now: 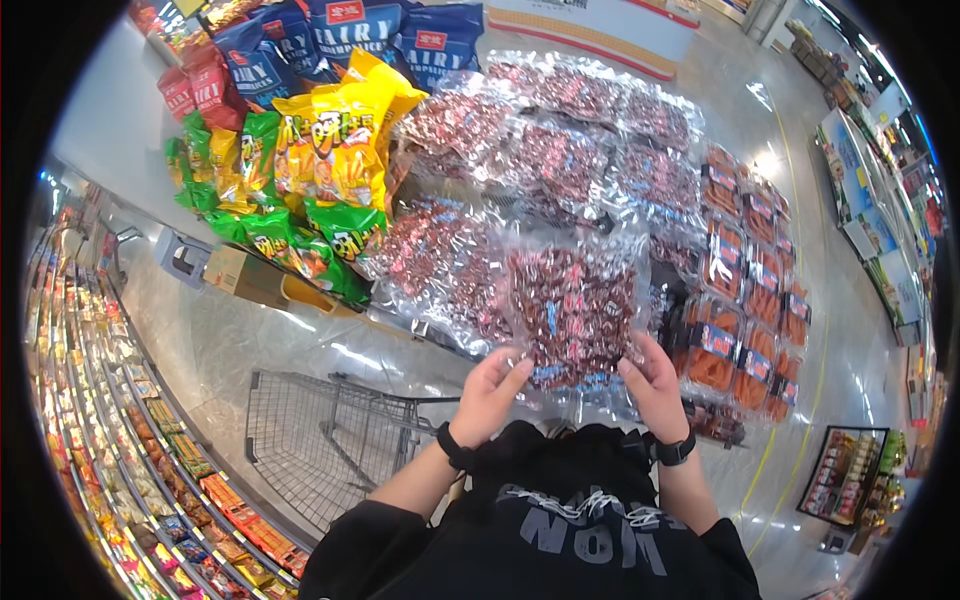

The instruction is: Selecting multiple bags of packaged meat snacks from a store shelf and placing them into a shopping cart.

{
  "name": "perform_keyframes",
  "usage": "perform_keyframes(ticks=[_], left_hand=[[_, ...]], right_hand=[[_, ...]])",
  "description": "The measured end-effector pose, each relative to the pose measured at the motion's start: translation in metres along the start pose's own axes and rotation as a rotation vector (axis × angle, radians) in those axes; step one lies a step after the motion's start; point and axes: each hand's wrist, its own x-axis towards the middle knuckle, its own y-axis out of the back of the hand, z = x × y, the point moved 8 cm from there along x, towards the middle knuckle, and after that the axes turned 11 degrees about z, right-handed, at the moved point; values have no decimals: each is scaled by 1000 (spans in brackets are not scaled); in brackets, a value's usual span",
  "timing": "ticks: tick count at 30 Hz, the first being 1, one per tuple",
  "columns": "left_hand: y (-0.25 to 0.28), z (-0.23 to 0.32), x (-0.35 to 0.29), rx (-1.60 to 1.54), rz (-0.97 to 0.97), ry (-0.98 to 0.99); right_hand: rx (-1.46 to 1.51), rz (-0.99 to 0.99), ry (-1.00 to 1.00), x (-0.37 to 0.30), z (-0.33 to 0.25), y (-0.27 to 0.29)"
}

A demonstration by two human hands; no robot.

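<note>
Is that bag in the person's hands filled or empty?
Filled: dark reddish pieces show through the clear plastic bag, which the left hand and right hand hold by its near edge.

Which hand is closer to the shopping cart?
Left. The left hand is just right of the shopping cart; the right hand is farther right, across the clear bag.

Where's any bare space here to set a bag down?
Open floor lies between the orange-brown packs and the white-and-blue units at right, and between the cart and left-hand shelves. The cart looks bare inside. Crowded: clear packs surround the dark-red pack in the left hand and right hand, beside snack bags.
</note>
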Motion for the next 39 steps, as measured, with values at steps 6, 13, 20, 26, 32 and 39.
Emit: perform_keyframes(ticks=[6, 13, 20, 26, 32, 39], left_hand=[[-22, 30, -5, -55, 7, -51], [-40, 36, -2, 3, -48, 2], [-103, 105, -35, 461, -24, -679], [-95, 57, -24, -337, -82, 56], [-78, 75, -10, -333, -115, -78], [-87, 95, -18, -406, -365, 55]], right_hand=[[22, 25, -153, -5, -5, 3], [-71, 93, 25, -12, -28, 15], [-698, 392, 382, -37, -76, 5], [-1030, 62, 908, -67, -98, -67], [-811, 121, 911, -56, -108, -19], [-85, 170, 64, -23, -75, 31]])
